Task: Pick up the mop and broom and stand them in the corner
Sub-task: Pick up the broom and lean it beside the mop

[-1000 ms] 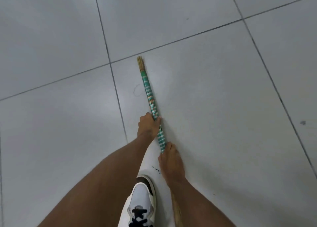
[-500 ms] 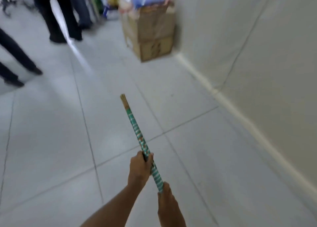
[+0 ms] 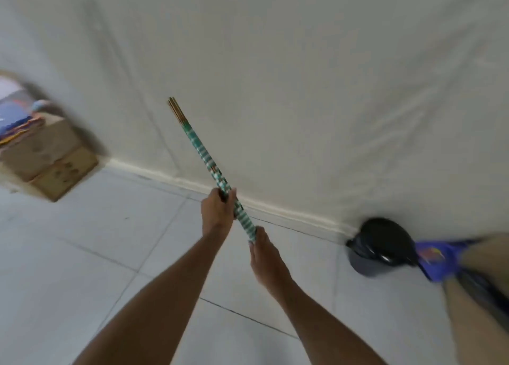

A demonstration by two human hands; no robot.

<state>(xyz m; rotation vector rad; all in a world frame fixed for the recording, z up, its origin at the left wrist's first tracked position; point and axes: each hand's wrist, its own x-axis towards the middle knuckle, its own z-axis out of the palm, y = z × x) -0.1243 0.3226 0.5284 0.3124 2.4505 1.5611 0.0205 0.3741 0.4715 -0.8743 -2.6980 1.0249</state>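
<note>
The person holds the broom (image 3: 205,155) in both hands, its green-and-white wrapped handle raised off the tiled floor (image 3: 82,254) and slanting up and to the left in front of the pale wall (image 3: 303,89). The left hand (image 3: 217,213) is closed around the handle higher up; the right hand (image 3: 265,257) grips it lower down, just below the end of the wrapping. The bare straw-coloured tip points upward. The brush end is hidden below the hands. A dark bin (image 3: 381,247) stands against the wall at right, and cardboard boxes (image 3: 46,155) sit at left.
</note>
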